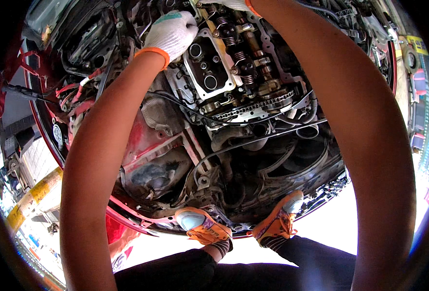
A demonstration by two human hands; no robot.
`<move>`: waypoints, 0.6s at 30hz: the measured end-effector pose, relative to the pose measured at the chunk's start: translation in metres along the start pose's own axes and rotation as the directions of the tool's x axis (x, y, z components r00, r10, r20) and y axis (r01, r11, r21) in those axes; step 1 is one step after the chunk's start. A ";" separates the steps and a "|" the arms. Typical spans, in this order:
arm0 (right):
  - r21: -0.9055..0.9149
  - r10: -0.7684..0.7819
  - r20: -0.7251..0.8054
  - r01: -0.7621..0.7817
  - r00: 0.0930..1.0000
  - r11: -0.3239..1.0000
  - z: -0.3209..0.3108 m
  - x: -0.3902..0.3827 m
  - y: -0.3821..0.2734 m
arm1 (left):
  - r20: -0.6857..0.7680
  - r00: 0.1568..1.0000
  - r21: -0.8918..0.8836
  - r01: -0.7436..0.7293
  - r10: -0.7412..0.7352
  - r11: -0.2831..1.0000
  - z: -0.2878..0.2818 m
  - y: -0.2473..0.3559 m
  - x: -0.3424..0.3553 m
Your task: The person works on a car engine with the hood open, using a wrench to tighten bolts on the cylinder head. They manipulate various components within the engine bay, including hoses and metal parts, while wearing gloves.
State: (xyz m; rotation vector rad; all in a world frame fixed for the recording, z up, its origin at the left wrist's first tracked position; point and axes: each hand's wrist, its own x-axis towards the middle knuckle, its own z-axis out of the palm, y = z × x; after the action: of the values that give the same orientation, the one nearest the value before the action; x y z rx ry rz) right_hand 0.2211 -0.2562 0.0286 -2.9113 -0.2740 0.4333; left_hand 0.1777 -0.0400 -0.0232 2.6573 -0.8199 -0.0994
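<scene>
My left hand (172,35), in a white knitted glove with an orange cuff, is closed at the left edge of an open engine. Its fingers curl away from view, and whatever they hold is hidden. Beside it lies a dark plate with a pale metal rim (208,92) and round holes. At the top edge, my right hand (229,4), also gloved, reaches over the engine's far end; its fingers are mostly cut off by the picture's edge. Between and below the hands run a camshaft (264,63), coil springs (247,73) and a timing chain (253,107).
Black hoses and a cable (253,144) cross in front of the engine. Red bodywork (146,140) and red cables (81,89) lie to the left. My orange shoes (206,228) stand at the bay's near edge. A yellow post (35,199) is at far left.
</scene>
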 end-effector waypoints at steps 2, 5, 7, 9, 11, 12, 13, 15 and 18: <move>0.039 0.035 0.028 -0.036 0.999 0.999 -0.001 0.004 0.001 | 0.008 1.000 -0.013 0.020 -0.020 1.000 0.001 0.000 -0.003; 0.020 0.077 0.054 -0.078 0.996 0.997 -0.001 0.010 -0.002 | -0.003 0.999 -0.078 0.048 -0.048 0.996 0.002 0.000 -0.007; -0.025 0.062 0.011 -0.061 0.998 0.998 -0.001 0.010 -0.004 | -0.023 0.999 -0.101 0.028 -0.030 0.995 0.004 -0.001 -0.008; -0.066 0.063 0.015 -0.061 0.998 0.996 -0.003 0.009 -0.004 | -0.042 0.999 -0.116 0.017 -0.022 0.993 0.006 -0.003 -0.009; -0.157 -0.006 0.015 0.008 1.000 0.988 -0.005 0.008 -0.002 | -0.048 0.998 -0.120 0.020 -0.026 0.993 0.009 -0.005 -0.010; -0.227 -0.075 0.019 0.077 0.997 0.971 -0.005 0.006 -0.001 | -0.045 0.999 -0.129 0.018 -0.024 0.991 0.011 -0.006 -0.011; -0.295 -0.139 0.027 0.141 0.990 0.945 -0.006 0.005 0.000 | -0.075 0.997 -0.122 -0.017 0.008 0.992 0.012 -0.008 -0.012; -0.481 -0.344 0.067 0.332 0.937 0.811 -0.007 0.000 0.003 | -0.081 0.995 -0.103 -0.067 0.059 0.992 0.014 -0.010 -0.011; -0.584 -0.405 0.111 0.389 0.908 0.713 -0.014 -0.006 0.000 | -0.063 0.998 -0.170 -0.017 0.007 0.985 0.016 -0.011 -0.013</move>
State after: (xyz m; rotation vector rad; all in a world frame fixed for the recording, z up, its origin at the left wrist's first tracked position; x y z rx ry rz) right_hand 0.2201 -0.2599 0.0432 -3.2920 -1.2194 0.2661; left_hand 0.1698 -0.0293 -0.0422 2.4818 -0.7715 -0.0799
